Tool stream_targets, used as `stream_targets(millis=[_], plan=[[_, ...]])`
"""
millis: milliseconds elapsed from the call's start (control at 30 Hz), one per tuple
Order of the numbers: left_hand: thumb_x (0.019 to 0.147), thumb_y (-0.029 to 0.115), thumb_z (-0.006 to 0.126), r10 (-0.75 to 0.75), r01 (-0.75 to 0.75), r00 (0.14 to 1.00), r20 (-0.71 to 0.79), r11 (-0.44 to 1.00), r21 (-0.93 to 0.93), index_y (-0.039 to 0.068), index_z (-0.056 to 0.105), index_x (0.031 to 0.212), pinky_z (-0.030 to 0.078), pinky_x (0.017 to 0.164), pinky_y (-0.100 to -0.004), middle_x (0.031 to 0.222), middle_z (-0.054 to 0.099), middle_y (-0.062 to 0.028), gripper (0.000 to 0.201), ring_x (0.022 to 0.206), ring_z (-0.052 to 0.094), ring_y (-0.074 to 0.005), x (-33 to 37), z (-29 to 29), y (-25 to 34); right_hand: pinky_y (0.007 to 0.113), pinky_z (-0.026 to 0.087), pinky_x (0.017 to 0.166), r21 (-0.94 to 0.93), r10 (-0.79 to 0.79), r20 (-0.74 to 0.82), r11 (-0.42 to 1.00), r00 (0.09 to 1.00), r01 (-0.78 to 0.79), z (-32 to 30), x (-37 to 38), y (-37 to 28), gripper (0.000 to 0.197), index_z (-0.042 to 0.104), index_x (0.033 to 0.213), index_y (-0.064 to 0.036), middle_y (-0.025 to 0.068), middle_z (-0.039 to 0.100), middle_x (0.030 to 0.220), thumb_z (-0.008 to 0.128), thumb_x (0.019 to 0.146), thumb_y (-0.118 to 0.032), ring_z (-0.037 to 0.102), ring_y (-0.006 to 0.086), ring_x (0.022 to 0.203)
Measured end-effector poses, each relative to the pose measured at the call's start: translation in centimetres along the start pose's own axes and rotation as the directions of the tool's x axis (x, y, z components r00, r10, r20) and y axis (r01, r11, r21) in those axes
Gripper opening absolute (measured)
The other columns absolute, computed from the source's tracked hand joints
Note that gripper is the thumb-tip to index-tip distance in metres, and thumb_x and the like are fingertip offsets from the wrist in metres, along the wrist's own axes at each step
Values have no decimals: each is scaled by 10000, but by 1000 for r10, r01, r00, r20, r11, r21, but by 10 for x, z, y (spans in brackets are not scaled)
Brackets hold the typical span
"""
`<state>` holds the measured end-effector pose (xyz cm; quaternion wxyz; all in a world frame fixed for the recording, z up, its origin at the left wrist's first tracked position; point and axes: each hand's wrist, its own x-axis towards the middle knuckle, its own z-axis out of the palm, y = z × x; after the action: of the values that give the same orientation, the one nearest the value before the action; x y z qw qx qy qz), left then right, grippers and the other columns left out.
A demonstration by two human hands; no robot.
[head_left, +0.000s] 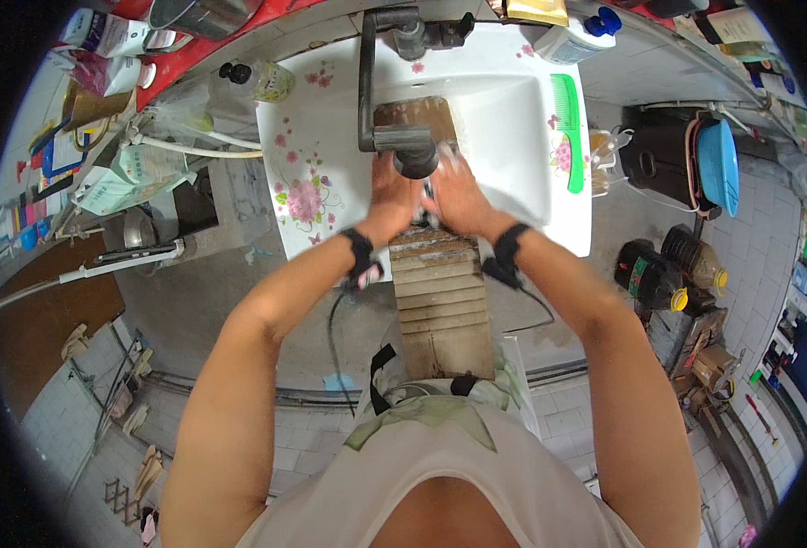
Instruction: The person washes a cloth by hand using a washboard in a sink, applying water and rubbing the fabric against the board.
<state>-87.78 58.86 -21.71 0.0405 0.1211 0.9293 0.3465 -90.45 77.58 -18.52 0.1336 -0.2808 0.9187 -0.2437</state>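
Note:
Both my hands meet over the front of a white flower-printed sink [522,137], on a ridged wooden washboard [442,315] that slopes from the basin toward my body. My left hand [390,196] is on the left side of the board, its fingers hidden behind the dark faucet [366,82]. Close beside it, my right hand [463,201] is bent inward, its fingers smeared by motion. A small dark and whitish thing [428,194] shows between the hands; its kind cannot be made out. The faucet's spout hangs right above them.
A green comb [567,132] lies on the sink's right rim. A white bottle with a blue cap [579,38] stands at the back right, and a clear pump bottle [271,82] at the back left. Large yellow-capped bottles [650,276] stand on the right. Black bands with cords circle both wrists.

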Motion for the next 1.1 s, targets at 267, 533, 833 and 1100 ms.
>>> stream_targets(millis=[267,533,833,1100], plan=[[923,63,578,-142,171,971,192,975,-143,32,511,1416,293,1264,-603,1498,505,-268,498,1494,402,-465,-29,-19,22,620,285,1261,225,57,13,972,998,-59,-5,-55,-38,822,349,1614,69,309,405,1629,735,961,-246,342,477,1547],[945,215,618,-325,406,902,285,863,-301,33,549,1423,282,1247,-659,1500,515,-273,516,1441,436,-512,47,0,-12,618,262,1285,15,37,1,999,999,-37,6,20,12,816,348,1620,51,314,412,1631,710,985,-311,358,492,1551],[939,119,582,55,-35,991,121,986,-164,-24,547,1322,184,1279,-658,1524,471,-276,410,1531,339,-447,-51,-20,55,619,227,1313,51,57,61,997,997,-60,0,-94,-41,830,378,1611,36,295,394,1658,764,953,-290,318,475,1589],[878,384,812,-52,37,995,89,985,168,116,547,1470,274,1226,-632,1538,510,-207,702,1426,426,-460,38,18,-32,582,316,1271,169,59,-3,984,998,-57,9,4,7,851,309,1630,81,346,437,1611,708,978,-291,376,519,1534]])
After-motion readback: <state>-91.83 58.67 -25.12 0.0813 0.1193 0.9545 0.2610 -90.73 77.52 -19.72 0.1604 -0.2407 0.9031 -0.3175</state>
